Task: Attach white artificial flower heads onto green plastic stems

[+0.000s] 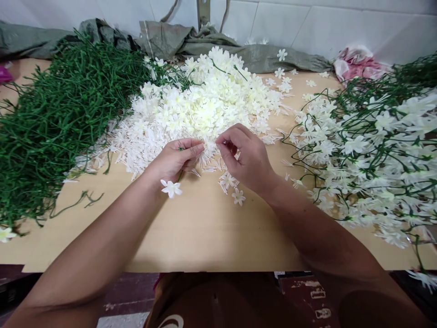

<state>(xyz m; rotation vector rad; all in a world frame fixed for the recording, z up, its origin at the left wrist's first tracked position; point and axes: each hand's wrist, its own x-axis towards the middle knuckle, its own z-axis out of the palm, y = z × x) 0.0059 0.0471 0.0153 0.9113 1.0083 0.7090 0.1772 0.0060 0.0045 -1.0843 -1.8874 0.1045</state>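
Note:
My left hand (pixel 182 157) is closed around a green plastic stem, mostly hidden by the fingers. Below that hand hangs a white artificial flower (pixel 171 188) on the stem's lower end. Thumb and forefinger of my right hand (pixel 241 152) are pinched together, a short gap from the left fingertips; anything between them is too small to make out. Just beyond both hands rises a heap of loose white flower heads (pixel 205 107) with thin white stalks. A few single flower heads (pixel 238 197) lie on the tabletop (pixel 205 237) below my right hand.
A big pile of green stems (pixel 78 91) covers the left side. On the right lie many flowers joined to stems (pixel 368 150). Grey-green cloth (pixel 218 45) runs along the tiled wall (pixel 280 23), with a pink and white plastic bag (pixel 360 64) at the back right.

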